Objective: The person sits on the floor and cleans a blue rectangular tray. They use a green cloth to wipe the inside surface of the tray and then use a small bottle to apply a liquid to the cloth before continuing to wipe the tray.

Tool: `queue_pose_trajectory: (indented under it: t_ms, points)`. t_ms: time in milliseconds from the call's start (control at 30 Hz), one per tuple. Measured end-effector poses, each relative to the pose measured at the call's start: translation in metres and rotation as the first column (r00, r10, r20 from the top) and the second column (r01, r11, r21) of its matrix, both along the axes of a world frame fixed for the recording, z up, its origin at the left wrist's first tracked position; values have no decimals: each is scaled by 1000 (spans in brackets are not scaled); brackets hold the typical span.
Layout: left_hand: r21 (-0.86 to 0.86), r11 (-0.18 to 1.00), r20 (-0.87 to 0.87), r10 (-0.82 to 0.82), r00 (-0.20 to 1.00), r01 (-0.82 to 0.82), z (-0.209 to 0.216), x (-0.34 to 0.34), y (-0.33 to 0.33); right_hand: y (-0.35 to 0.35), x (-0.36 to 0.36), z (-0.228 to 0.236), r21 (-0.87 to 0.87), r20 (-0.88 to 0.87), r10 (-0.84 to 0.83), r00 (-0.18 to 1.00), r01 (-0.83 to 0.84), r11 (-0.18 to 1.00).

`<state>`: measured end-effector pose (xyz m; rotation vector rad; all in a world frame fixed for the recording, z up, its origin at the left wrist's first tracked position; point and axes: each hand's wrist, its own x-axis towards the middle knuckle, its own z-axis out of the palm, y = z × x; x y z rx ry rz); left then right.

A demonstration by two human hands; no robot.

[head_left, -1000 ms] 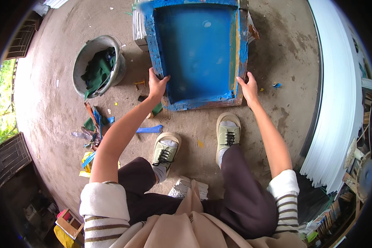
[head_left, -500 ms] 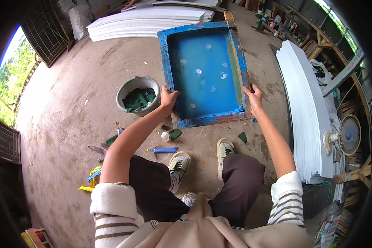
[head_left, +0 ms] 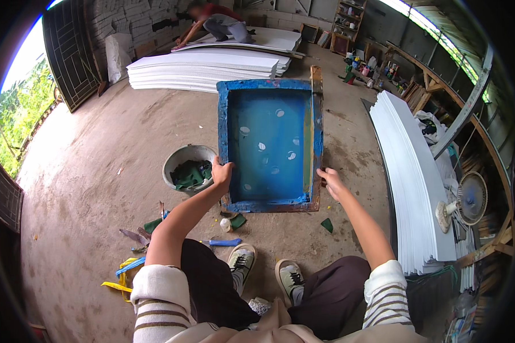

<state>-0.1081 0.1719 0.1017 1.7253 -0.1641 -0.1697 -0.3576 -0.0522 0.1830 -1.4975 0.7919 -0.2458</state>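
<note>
Held up in front of me is a screen printing frame [head_left: 272, 143], its wooden border smeared with blue and its blue mesh marked by several pale oval spots. My left hand [head_left: 222, 174] grips the left border near the lower corner, thumb over the edge. On the opposite side, my right hand [head_left: 332, 182] pinches the right border at about the same height. The fingers behind the frame are partly hidden. Just left of my left hand, a grey bucket [head_left: 174, 178] with dark green cloth [head_left: 191, 174] inside stands on the floor.
Stacks of white sheets lie at the back [head_left: 203, 71] and along the right [head_left: 409, 188]. A person [head_left: 226, 26] crouches over the far stack. A fan [head_left: 472, 197] stands at right. Near my shoes are a blue-handled tool [head_left: 223, 242], a small white container [head_left: 226, 224] and green scraps [head_left: 327, 225].
My view has tilted up, bringing the crouching person into sight. The frame, still in both hands, now appears lower, slightly further left and straighter.
</note>
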Motion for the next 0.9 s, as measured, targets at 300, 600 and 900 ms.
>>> queue_pose_trajectory:
  t_ms: [300,600,900]
  points:
    - [491,865,60,85,995,-103,-127,-73,-58,-64,-32,-195,336,-266,-197,944,282,899]
    - [412,904,-2,128,992,-116,-204,-95,-97,-106,-44,-256,253,-318,-209,925,295,921]
    - [626,770,277,-72,958,-123,-185,-90,-91,-134,-36,-261,-50,-195,-125,973,117,992]
